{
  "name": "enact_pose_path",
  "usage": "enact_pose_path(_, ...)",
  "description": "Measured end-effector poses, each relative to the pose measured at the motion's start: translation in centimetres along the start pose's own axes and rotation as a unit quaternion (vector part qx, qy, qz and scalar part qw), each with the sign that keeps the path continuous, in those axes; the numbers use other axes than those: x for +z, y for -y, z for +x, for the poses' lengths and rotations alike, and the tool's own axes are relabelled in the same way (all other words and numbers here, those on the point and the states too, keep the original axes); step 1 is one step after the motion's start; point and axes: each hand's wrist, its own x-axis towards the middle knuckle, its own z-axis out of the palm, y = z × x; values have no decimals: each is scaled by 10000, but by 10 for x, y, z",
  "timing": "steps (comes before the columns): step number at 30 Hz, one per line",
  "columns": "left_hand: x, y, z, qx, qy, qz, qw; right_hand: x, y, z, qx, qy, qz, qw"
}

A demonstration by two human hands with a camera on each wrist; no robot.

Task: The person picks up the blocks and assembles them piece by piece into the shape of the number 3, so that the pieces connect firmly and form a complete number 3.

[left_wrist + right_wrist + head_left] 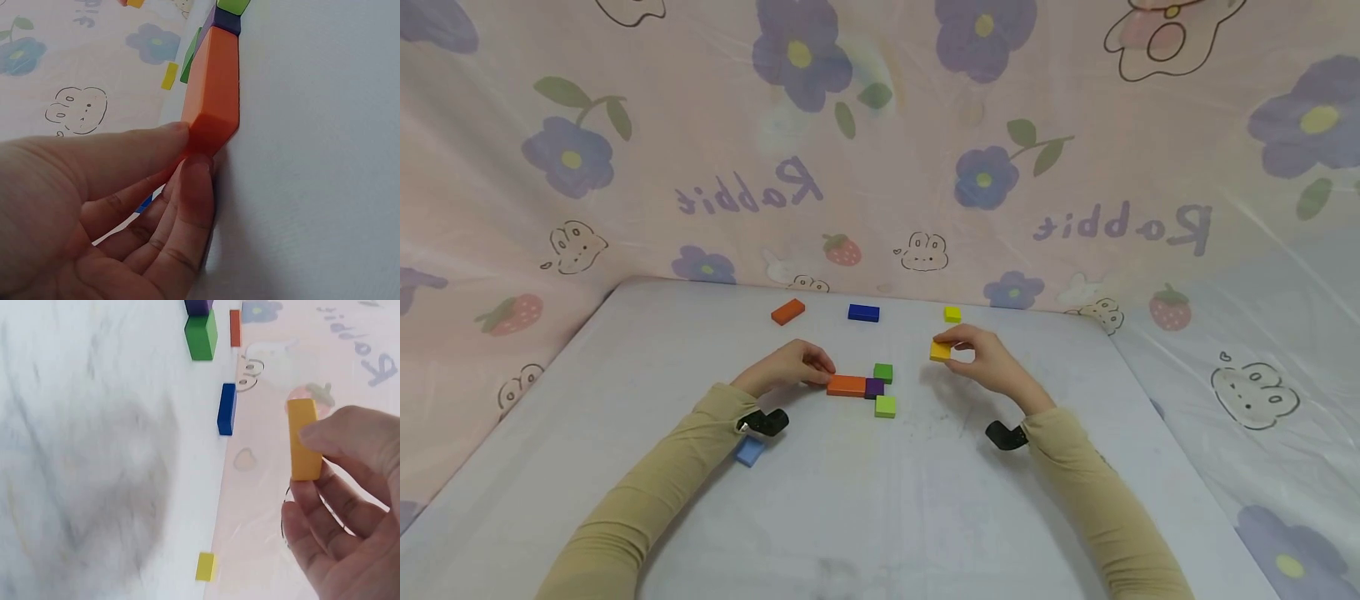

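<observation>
My left hand (793, 364) has its thumb and fingertips at the left end of a long orange block (847, 386) on the table; in the left wrist view they pinch that block's near end. A purple block (875, 388) touches its right end. A green block (883, 373) and a lime green block (885, 407) sit at the purple block's far and near corners. To the right, my right hand (991, 361) holds a yellow-orange block (304, 440) between thumb and fingers, raised off the table. Its other fingers are loosely bent.
Along the back lie an orange-red block (788, 312), a dark blue block (863, 313) and a small yellow block (952, 314). A light blue block (749, 452) lies beside the left forearm. A printed curtain (880, 167) hangs behind the white table (850, 517).
</observation>
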Motion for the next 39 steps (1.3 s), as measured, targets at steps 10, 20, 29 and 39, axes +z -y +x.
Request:
enact_pose_path(10,0,-1,-3,120,13,-13,9999,19,25,-8,-105,431,38,9990)
enact_pose_path(20,0,0,-2,107,-15,42,9999,34,42,-16,-315,829,91,9960)
enact_pose_path(29,-1,1,-1,116,-4,15,9999,48,49,-26,-517,1064,276,9926)
enact_pose_path(39,0,2,0,114,-13,43,9999,66,57,-36,-600,1378,279,9883)
